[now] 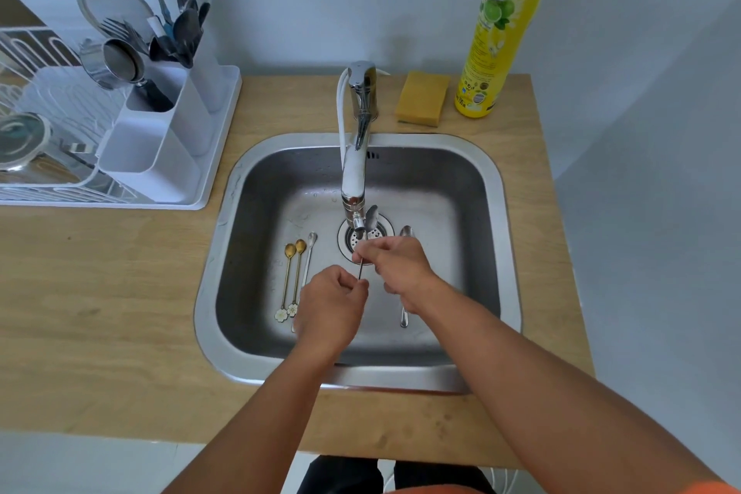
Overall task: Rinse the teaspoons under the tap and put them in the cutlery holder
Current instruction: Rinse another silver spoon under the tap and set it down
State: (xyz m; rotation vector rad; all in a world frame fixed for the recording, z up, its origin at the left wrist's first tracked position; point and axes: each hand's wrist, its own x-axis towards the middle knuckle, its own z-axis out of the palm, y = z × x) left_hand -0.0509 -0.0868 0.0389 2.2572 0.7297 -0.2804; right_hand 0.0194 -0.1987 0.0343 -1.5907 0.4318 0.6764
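Note:
A silver teaspoon (372, 217) is held under the spout of the chrome tap (357, 172), bowl up beside the nozzle. My right hand (395, 263) pinches its handle near the middle, and my left hand (331, 303) grips the handle's lower end. On the floor of the steel sink (280, 180) lie two gold teaspoons (292, 277) with flower ends, and a thin silver spoon (308, 257) beside them. Another silver spoon (405, 277) lies to the right, partly under my right wrist. The white cutlery holder (160, 148) stands on the left counter.
The holder's back compartments hold forks, spoons and a strainer. A white dish rack (40, 172) with a lid sits left of it. A yellow sponge (422, 98) and a green-yellow dish soap bottle (503, 32) stand behind the sink on the wooden counter (100, 293).

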